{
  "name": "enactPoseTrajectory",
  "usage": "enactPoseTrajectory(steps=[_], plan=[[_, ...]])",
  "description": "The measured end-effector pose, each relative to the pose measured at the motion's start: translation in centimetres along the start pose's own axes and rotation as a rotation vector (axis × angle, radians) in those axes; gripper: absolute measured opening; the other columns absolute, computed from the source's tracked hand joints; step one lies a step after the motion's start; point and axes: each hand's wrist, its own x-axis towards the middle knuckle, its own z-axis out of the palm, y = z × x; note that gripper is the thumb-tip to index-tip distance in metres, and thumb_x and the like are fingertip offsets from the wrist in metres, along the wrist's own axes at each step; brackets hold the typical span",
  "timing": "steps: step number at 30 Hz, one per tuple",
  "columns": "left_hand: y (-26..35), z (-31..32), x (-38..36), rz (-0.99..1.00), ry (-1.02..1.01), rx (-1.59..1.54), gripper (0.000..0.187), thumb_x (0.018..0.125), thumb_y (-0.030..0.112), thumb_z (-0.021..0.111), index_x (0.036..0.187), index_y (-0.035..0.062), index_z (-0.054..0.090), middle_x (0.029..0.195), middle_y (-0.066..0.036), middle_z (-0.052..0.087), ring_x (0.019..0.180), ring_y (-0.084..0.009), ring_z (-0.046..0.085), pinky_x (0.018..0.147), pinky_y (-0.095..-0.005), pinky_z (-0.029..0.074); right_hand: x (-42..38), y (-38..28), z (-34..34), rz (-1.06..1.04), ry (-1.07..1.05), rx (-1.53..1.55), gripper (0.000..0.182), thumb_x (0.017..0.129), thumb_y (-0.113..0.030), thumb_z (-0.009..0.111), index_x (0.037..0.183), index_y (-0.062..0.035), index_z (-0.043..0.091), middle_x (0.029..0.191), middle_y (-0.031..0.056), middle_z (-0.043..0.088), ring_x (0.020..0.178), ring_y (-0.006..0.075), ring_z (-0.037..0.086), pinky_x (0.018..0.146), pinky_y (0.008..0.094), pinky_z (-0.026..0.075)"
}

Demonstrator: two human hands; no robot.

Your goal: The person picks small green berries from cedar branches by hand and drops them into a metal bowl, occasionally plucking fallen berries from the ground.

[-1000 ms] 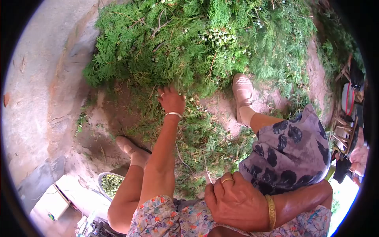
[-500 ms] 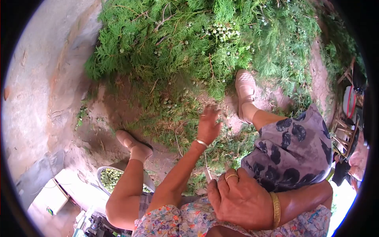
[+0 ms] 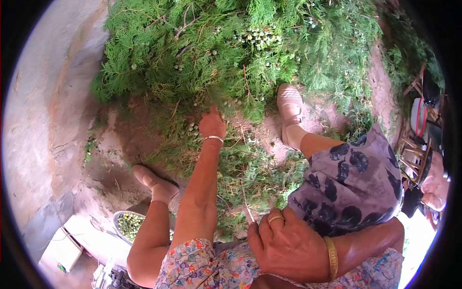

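My left hand (image 3: 212, 126), with a silver bangle at the wrist, reaches forward to the near edge of a pile of green conifer branches (image 3: 159, 53). Its fingers point away from me, apart, and their tips are partly lost against the foliage. My right hand (image 3: 291, 243), wearing a ring and a gold bangle, stays near my lap, closed with the back turned up. A thin pale blade-like thing (image 3: 248, 214) sticks out by its thumb; most of it is hidden. Pale green cones (image 3: 262, 38) cluster on the pile.
Loose sprigs (image 3: 245, 168) litter the dirt between my shoes. A bucket (image 3: 117, 221) of green cones stands left of my left leg. A plastered wall (image 3: 36, 120) rises at left. Wooden stools (image 3: 416, 149) and another person's bare limb (image 3: 435, 188) are at far right.
My left hand has moved forward and left, from above the loose sprigs to the pile's edge. My right hand has stayed near my lap. The view has shifted slightly.
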Motion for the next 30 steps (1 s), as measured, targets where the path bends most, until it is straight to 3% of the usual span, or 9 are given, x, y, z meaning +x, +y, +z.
enactPoseTrajectory(steps=[3,6,11,14,20,24,27,29,30], plan=[[-1.8,1.5,1.2,0.022,-0.013,0.016,0.037,0.076,0.020,0.068,0.108,0.0049,0.056,0.084,-0.018,0.064,0.078,-0.0358,0.064,0.066,-0.0439,0.052,-0.1,0.1,0.2,0.000,0.019,-0.008,0.038,0.069,-0.018,0.055,0.093,0.0110,0.059,0.078,0.0237,0.061,0.076,0.0320,0.060,0.061,0.0363,0.045],[-3.3,0.8,0.9,0.178,0.260,-0.370,0.005,0.068,0.001,0.060,0.072,0.0004,0.063,0.067,-0.018,0.062,0.066,-0.0357,0.062,0.062,-0.0428,0.051,-0.1,0.0,-0.1,0.014,0.023,0.008,0.037,0.069,-0.018,0.055,0.093,0.0110,0.059,0.078,0.0236,0.061,0.076,0.0315,0.059,0.061,0.0365,0.045],[-6.0,1.7,-0.8,0.053,0.359,-0.508,0.012,0.069,0.001,0.060,0.081,0.0008,0.062,0.072,-0.020,0.063,0.066,-0.0349,0.062,0.060,-0.0418,0.050,0.0,-0.5,-0.2,0.004,0.000,0.000,0.036,0.070,-0.017,0.055,0.092,0.0109,0.059,0.076,0.0223,0.060,0.075,0.0307,0.059,0.061,0.0364,0.045],[-5.2,1.9,-1.3,0.171,0.449,-0.356,0.021,0.071,0.004,0.063,0.092,0.0022,0.060,0.084,-0.021,0.062,0.071,-0.0354,0.062,0.061,-0.0428,0.051,0.2,-0.7,-0.1,0.000,0.037,-0.028,0.036,0.070,-0.018,0.055,0.091,0.0111,0.059,0.076,0.0217,0.060,0.075,0.0305,0.059,0.062,0.0364,0.045],[-0.6,0.2,-0.6,0.083,0.039,0.023,0.035,0.076,0.015,0.068,0.105,0.0027,0.052,0.095,-0.027,0.053,0.072,-0.0383,0.062,0.062,-0.0444,0.052,0.5,-0.3,0.0,0.016,-0.010,-0.009,0.036,0.070,-0.018,0.054,0.091,0.0115,0.059,0.077,0.0231,0.061,0.075,0.0306,0.059,0.062,0.0369,0.045],[-1.9,2.3,0.9,0.123,0.062,0.016,0.031,0.074,0.012,0.069,0.100,0.0013,0.055,0.091,-0.025,0.057,0.073,-0.0368,0.062,0.062,-0.0448,0.052,0.5,-0.2,0.0,0.041,-0.020,0.032,0.036,0.071,-0.018,0.054,0.090,0.0118,0.059,0.077,0.0237,0.061,0.075,0.0307,0.059,0.062,0.0371,0.045],[-3.7,1.5,1.2,0.258,0.125,-0.120,0.022,0.074,0.007,0.068,0.092,-0.0007,0.058,0.084,-0.018,0.061,0.066,-0.0279,0.062,0.057,-0.0384,0.052,0.3,-0.1,0.2,0.039,0.005,0.058,0.036,0.071,-0.018,0.054,0.090,0.0117,0.059,0.077,0.0237,0.061,0.074,0.0308,0.059,0.062,0.0377,0.045],[-4.2,-1.3,-0.4,-0.140,-0.137,-1.000,0.015,0.075,0.002,0.067,0.088,-0.0011,0.060,0.078,-0.010,0.063,0.060,-0.0181,0.059,0.049,-0.0293,0.048,0.2,-0.3,0.5,0.040,0.024,0.042,0.035,0.070,-0.018,0.054,0.090,0.0114,0.059,0.077,0.0233,0.061,0.074,0.0304,0.059,0.062,0.0378,0.045],[-4.9,-2.1,-1.3,-0.149,-0.179,-1.259,0.013,0.077,0.002,0.065,0.089,-0.0007,0.061,0.077,-0.008,0.062,0.057,-0.0130,0.055,0.045,-0.0232,0.043,0.1,-0.4,0.6,0.041,0.041,0.024,0.035,0.070,-0.018,0.055,0.089,0.0111,0.059,0.076,0.0230,0.061,0.073,0.0301,0.059,0.062,0.0378,0.045]])
